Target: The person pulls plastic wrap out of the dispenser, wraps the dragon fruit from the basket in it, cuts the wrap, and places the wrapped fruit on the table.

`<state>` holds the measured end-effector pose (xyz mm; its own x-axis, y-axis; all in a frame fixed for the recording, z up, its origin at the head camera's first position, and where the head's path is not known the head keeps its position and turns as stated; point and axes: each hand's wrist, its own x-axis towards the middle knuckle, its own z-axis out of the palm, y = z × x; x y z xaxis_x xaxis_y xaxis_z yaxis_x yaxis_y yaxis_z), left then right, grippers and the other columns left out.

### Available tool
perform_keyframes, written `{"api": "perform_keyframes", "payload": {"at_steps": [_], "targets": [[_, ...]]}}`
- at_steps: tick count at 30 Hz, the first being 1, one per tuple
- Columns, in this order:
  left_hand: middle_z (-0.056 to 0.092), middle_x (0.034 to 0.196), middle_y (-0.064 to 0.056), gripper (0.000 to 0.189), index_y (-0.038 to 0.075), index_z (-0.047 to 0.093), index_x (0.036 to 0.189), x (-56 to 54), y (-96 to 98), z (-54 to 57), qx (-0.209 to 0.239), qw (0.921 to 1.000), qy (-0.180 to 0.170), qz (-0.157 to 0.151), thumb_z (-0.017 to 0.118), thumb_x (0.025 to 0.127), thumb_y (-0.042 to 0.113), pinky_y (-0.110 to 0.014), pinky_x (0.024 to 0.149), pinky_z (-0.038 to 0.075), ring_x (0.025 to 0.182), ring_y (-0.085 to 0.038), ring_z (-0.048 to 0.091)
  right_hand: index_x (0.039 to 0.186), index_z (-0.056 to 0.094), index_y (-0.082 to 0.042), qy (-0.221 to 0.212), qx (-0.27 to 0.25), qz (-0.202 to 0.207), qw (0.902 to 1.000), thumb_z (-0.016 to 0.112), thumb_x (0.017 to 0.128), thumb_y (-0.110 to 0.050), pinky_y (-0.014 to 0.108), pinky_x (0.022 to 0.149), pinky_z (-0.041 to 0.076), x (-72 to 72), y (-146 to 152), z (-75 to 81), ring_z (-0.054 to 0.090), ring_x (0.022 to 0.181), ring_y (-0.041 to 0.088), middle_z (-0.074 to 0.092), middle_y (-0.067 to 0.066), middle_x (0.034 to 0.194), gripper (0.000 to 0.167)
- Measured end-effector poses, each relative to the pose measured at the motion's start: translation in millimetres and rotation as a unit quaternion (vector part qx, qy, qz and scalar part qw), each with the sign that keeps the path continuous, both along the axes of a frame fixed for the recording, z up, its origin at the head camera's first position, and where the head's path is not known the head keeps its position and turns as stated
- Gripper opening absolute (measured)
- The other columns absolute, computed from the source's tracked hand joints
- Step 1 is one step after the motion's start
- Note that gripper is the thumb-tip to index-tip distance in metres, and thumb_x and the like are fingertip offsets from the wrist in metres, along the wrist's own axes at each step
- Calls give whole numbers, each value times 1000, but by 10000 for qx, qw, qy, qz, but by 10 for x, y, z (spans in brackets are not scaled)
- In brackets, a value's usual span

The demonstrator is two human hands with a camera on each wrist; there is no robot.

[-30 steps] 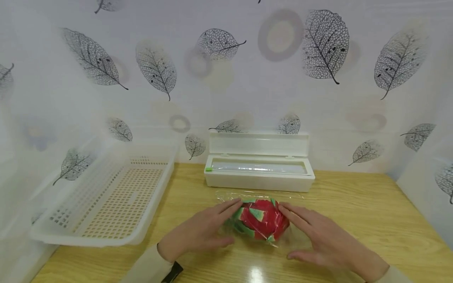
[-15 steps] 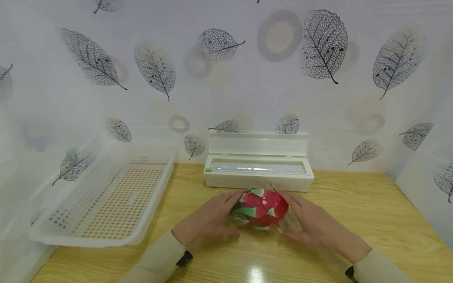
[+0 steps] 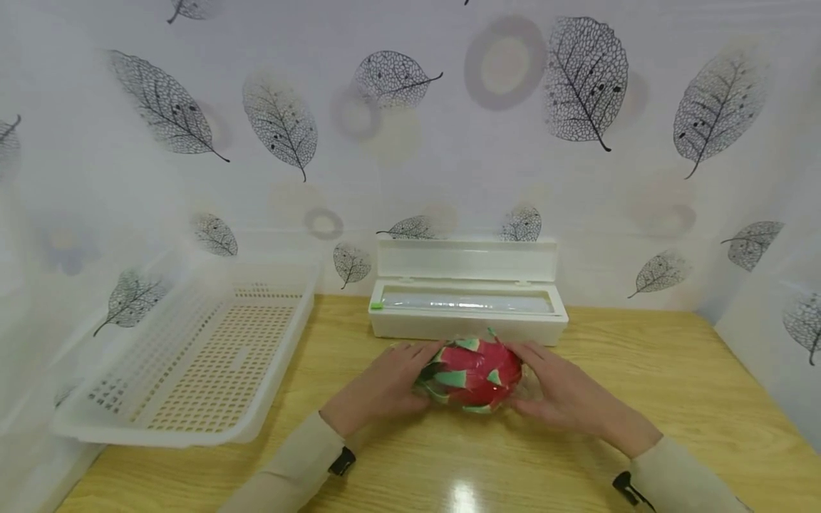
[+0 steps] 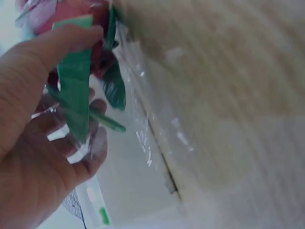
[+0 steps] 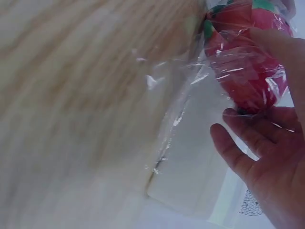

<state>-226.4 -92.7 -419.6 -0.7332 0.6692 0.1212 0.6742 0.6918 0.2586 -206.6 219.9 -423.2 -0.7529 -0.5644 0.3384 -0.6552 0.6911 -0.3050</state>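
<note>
A red dragon fruit [image 3: 477, 377] with green scales is held in front of me, between my two hands. My left hand [image 3: 388, 385] grips its left end, the thumb in front and the fingers behind. At the other end my right hand [image 3: 564, 392] holds it, its thumb pressing the red skin in the right wrist view. Clear cling film [image 5: 162, 138] covers the fruit there and trails loosely beside it. The left wrist view shows the film [image 4: 143, 109] too, along with long green scales [image 4: 74, 90] under the thumb. The fruit hides parts of the fingers.
Behind the fruit stands a white cling film box [image 3: 468, 328], lid up, with a film roll [image 3: 474, 305] inside. A white plastic basket [image 3: 282, 363] sits at the left of the wooden table [image 3: 648, 370]. A leaf-patterned curtain [image 3: 423, 164] hangs at the back.
The dragon fruit has come up a little and turned between my hands. Both hands have closed in around its ends, and the film spread around it has drawn in. Box and basket stay put.
</note>
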Motion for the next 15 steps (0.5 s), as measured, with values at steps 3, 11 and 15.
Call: {"api": "perform_keyframes", "payload": {"at_steps": [3,11,15], "targets": [[55,152,-6,90,13,35,159,-26,-40,20,115,9997,-153,-173,81,84,31,-45,114,47,135,-26,56,147,50,-11,-190,-226,120,9995,86,82,-28,43,94,60,4,8,-24,65,119,20,61,1,139,76],[63,143,-3,87,11,39,157,-26,-161,58,614,9897,-1050,-748,82,85,32,-31,109,50,126,-14,62,140,58,-8,-1219,-985,125,9876,84,85,-35,25,76,58,52,71,-68,61,98,1,70,-5,117,66],[65,138,-1,79,15,38,158,-12,-196,70,860,9792,-1755,-548,73,92,40,-31,104,53,116,-9,63,140,56,-7,-2087,-1146,-85,9712,77,91,-39,24,76,58,49,110,-69,63,97,4,71,-1,111,62]]}}
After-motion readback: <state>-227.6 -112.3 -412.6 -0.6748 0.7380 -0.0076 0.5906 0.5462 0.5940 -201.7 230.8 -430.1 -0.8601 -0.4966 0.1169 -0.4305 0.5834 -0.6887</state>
